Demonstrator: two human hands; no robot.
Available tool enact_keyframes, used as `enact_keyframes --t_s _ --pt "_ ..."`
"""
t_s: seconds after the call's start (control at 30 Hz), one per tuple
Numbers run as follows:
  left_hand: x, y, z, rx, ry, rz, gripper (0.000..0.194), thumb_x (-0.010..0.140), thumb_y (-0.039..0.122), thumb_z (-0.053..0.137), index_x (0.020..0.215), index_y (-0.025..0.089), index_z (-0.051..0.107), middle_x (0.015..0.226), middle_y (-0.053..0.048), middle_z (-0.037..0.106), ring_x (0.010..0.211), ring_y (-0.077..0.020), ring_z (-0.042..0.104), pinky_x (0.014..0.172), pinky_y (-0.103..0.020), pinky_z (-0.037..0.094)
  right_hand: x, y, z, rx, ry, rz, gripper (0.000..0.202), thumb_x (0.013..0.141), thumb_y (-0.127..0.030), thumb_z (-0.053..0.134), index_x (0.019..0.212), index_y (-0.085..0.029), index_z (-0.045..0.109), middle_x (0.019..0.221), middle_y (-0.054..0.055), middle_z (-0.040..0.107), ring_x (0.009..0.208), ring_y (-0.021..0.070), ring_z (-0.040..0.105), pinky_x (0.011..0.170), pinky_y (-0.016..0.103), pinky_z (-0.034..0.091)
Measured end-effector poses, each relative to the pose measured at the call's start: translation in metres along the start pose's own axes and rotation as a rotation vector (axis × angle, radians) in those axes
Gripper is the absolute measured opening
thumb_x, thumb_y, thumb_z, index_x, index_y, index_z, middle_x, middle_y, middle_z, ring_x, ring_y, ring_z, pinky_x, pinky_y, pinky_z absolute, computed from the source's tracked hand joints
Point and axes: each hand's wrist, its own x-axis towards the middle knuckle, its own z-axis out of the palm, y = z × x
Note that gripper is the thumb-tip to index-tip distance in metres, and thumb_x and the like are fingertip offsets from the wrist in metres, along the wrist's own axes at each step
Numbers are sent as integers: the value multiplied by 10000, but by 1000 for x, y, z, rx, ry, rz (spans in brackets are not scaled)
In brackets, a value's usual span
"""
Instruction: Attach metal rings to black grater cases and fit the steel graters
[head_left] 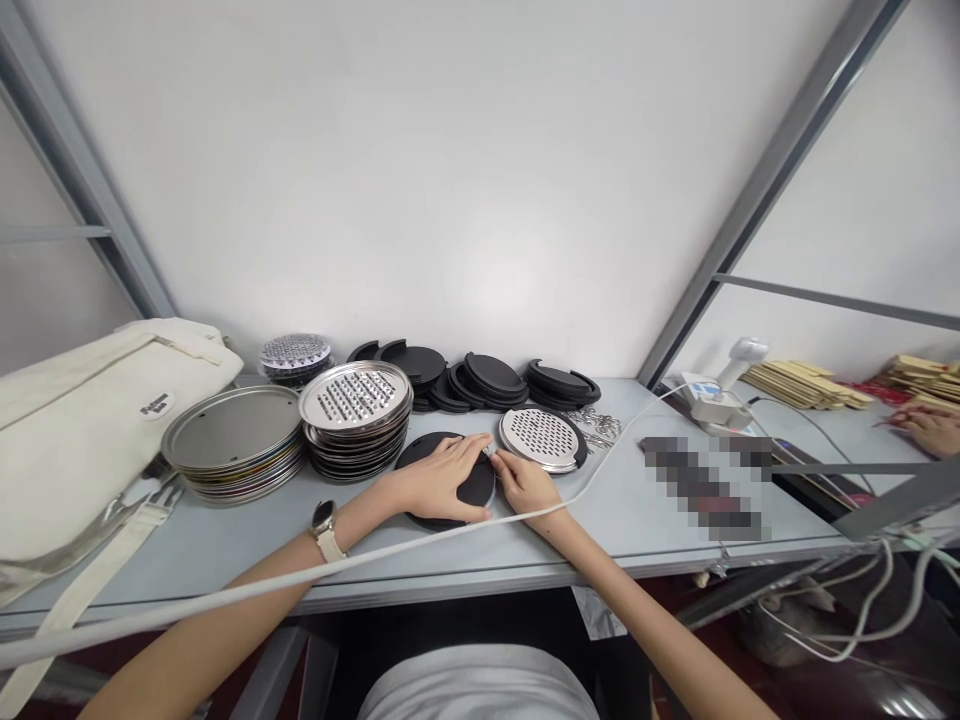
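Note:
A black round disc (474, 487) lies on the table in front of me. My left hand (439, 478) rests over it, thumb along the near edge and fingertips at the right rim, holding it. At that rim my right hand (526, 485) pinches a small shiny metal piece (488, 450), partly covered by fingers; its exact kind is unclear. Just behind my right hand sits a round metal grater plate (541, 438) in a black holder. Thin metal chains (600, 428) lie in a heap to its right.
Left stand a stack of grater plates (356, 400), a stack of flat metal discs (232, 430) and a cream bag (97, 420). Black round holders (491, 378) line the wall. A white cable (592, 480) crosses before my arms. At right are a scanner (746, 355) and another person's hand (934, 428).

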Motion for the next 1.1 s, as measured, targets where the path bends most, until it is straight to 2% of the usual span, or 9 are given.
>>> enact_keyframes --t_s 0.27,0.43,0.57,0.87,1.1 --pt "-1 7 -4 -2 -2 -47 995 808 649 500 1496 96 40 1558 -183 100 1431 -333 110 1153 -435 147 7 -3 1 40 13 16 325 990 -306 333 815 -202 587 749 43 673 727 173 629 623 228 334" --pt "0 6 -2 -15 21 -33 994 795 633 527 1497 115 51 1551 -184 132 1422 -341 142 1144 -447 160 4 -2 0 65 16 -15 355 988 -315 329 756 -199 572 692 28 645 655 155 597 607 225 334" --pt "0 4 -1 -34 36 -41 1018 772 632 559 1494 108 68 1533 -197 176 1403 -355 185 1121 -450 218 1 0 1 87 23 -48 372 988 -315 313 742 -193 564 663 22 626 599 147 565 587 231 330" --pt "1 5 -1 -61 80 -13 899 757 570 614 1454 161 218 1478 -157 308 1365 -353 269 1101 -452 264 -3 -3 0 121 58 -72 376 978 -313 303 753 -182 574 651 30 617 582 150 553 579 238 334" --pt "2 3 1 -49 65 -21 942 751 585 614 1457 107 211 1490 -188 279 1365 -365 270 1099 -453 278 -6 -4 1 87 100 -82 374 971 -310 315 744 -177 581 638 35 621 548 146 539 556 243 313"
